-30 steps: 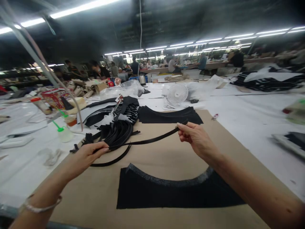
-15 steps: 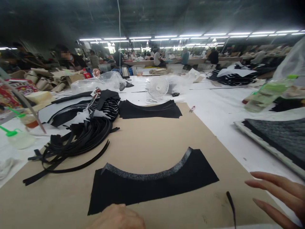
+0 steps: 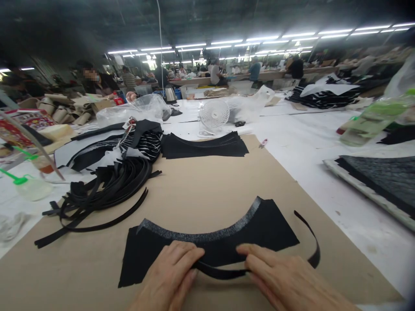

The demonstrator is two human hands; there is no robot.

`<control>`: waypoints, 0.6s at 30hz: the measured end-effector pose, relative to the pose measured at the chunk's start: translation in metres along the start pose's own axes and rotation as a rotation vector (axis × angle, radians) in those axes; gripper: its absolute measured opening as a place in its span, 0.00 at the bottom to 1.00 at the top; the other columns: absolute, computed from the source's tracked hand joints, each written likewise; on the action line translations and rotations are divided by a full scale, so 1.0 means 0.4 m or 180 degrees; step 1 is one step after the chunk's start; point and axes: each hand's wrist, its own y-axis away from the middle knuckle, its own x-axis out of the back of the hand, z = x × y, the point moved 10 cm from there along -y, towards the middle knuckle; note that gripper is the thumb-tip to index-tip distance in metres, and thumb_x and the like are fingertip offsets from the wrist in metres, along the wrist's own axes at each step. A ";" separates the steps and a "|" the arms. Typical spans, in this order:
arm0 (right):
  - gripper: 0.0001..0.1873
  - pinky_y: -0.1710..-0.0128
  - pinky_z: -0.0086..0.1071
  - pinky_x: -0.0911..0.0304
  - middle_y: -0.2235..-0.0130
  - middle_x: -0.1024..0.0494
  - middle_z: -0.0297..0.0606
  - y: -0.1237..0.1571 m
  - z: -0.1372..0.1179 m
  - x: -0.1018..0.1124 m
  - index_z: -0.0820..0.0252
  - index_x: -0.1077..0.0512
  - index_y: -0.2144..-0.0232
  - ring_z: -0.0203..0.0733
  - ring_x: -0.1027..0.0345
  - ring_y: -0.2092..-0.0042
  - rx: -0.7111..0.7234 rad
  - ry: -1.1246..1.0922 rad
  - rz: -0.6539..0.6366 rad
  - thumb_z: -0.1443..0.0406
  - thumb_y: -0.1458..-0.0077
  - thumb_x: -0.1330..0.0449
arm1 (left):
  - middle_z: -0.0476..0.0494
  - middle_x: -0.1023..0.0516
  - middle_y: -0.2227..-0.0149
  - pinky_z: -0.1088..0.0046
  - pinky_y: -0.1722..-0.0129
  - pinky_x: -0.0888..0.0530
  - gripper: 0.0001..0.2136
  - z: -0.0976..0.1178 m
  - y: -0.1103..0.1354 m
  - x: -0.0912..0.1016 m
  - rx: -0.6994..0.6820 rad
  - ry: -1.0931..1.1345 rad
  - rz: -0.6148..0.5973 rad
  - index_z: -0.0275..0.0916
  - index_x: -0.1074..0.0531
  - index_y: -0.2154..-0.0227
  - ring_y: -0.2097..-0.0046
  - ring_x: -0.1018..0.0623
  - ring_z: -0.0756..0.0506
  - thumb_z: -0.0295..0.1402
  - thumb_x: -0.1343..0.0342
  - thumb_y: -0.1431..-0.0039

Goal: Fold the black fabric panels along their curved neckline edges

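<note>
My left hand and my right hand both pinch a narrow black strip, which bows between them. Its loose tail curls up on the brown board past my right hand. Beneath and just beyond the strip lies a black fabric panel with a curved upper edge. A speckled grey band follows that curve. My left hand rests partly over the panel's lower edge, hiding some of it; my right fingertips touch near its lower right edge.
A heap of black strips lies on the left of the brown board. Stacked black panels sit at its far edge, near a small white fan. Green-capped bottles stand left; grey fabric lies right. People work in the background.
My right hand has come in from the right edge and now grips the strip. My left hand has moved up and right, bringing the strip against the panel's lower edge.
</note>
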 end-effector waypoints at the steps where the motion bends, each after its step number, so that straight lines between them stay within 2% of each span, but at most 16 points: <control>1: 0.13 0.69 0.31 0.32 0.51 0.22 0.38 0.001 0.010 0.013 0.53 0.28 0.64 0.44 0.23 0.63 0.0050 0.0120 0.0143 0.70 0.42 0.52 | 0.43 0.23 0.54 0.73 0.58 0.26 0.17 0.002 0.003 0.000 -0.0114 -0.0256 0.0145 0.46 0.33 0.47 0.54 0.25 0.46 0.33 0.58 0.35; 2: 0.14 0.67 0.32 0.31 0.48 0.24 0.38 0.003 0.022 0.015 0.53 0.28 0.63 0.44 0.24 0.60 0.0083 0.0192 0.0218 0.71 0.43 0.52 | 0.43 0.23 0.53 0.73 0.58 0.26 0.17 0.005 0.007 -0.008 -0.0229 -0.0523 0.0204 0.45 0.33 0.45 0.54 0.25 0.46 0.32 0.58 0.35; 4: 0.16 0.67 0.32 0.30 0.47 0.25 0.37 0.011 0.052 -0.010 0.53 0.28 0.62 0.43 0.23 0.62 0.0091 0.0280 0.0240 0.73 0.45 0.52 | 0.43 0.23 0.53 0.72 0.57 0.26 0.17 0.010 0.015 -0.027 -0.0424 -0.1057 0.0226 0.44 0.33 0.45 0.54 0.24 0.45 0.31 0.56 0.35; 7: 0.18 0.74 0.29 0.34 0.44 0.28 0.37 0.036 0.111 -0.068 0.55 0.29 0.62 0.37 0.25 0.71 -0.0050 0.0543 0.0173 0.76 0.47 0.53 | 0.45 0.22 0.52 0.71 0.55 0.27 0.17 0.012 0.023 -0.042 -0.0589 -0.1605 0.0232 0.45 0.31 0.46 0.54 0.24 0.45 0.31 0.53 0.36; 9: 0.17 0.81 0.28 0.40 0.43 0.30 0.39 0.057 0.151 -0.083 0.56 0.30 0.64 0.33 0.30 0.79 -0.0183 0.0801 0.0190 0.76 0.47 0.54 | 0.45 0.22 0.52 0.72 0.54 0.28 0.16 0.010 0.024 -0.040 -0.0619 -0.1714 0.0242 0.46 0.31 0.46 0.53 0.25 0.45 0.32 0.52 0.36; 11: 0.15 0.85 0.28 0.46 0.42 0.31 0.40 0.078 0.192 -0.076 0.57 0.31 0.67 0.31 0.35 0.84 -0.0323 0.1051 0.0198 0.76 0.47 0.54 | 0.46 0.22 0.53 0.73 0.55 0.28 0.16 0.009 0.023 -0.036 -0.0616 -0.1724 0.0279 0.46 0.30 0.47 0.53 0.25 0.46 0.33 0.53 0.36; 13: 0.15 0.86 0.29 0.49 0.41 0.32 0.42 0.097 0.231 -0.054 0.57 0.32 0.69 0.32 0.36 0.85 -0.0448 0.1313 0.0230 0.75 0.46 0.55 | 0.45 0.22 0.54 0.73 0.56 0.28 0.16 0.008 0.021 -0.032 -0.0578 -0.1707 0.0355 0.47 0.28 0.49 0.54 0.25 0.46 0.32 0.54 0.36; 16: 0.16 0.88 0.29 0.52 0.41 0.33 0.43 0.131 0.277 -0.023 0.57 0.31 0.70 0.33 0.35 0.85 -0.0602 0.1733 0.0284 0.75 0.44 0.57 | 0.43 0.22 0.55 0.72 0.57 0.28 0.16 0.013 0.023 -0.029 -0.0572 -0.1720 0.0498 0.46 0.27 0.50 0.55 0.25 0.45 0.32 0.57 0.35; 18: 0.17 0.89 0.28 0.51 0.41 0.33 0.43 0.161 0.286 -0.018 0.58 0.30 0.68 0.33 0.35 0.86 -0.0621 0.1942 0.0342 0.75 0.44 0.58 | 0.43 0.22 0.55 0.72 0.57 0.29 0.17 0.016 0.025 -0.030 -0.0577 -0.1748 0.0525 0.47 0.27 0.50 0.55 0.25 0.45 0.31 0.57 0.35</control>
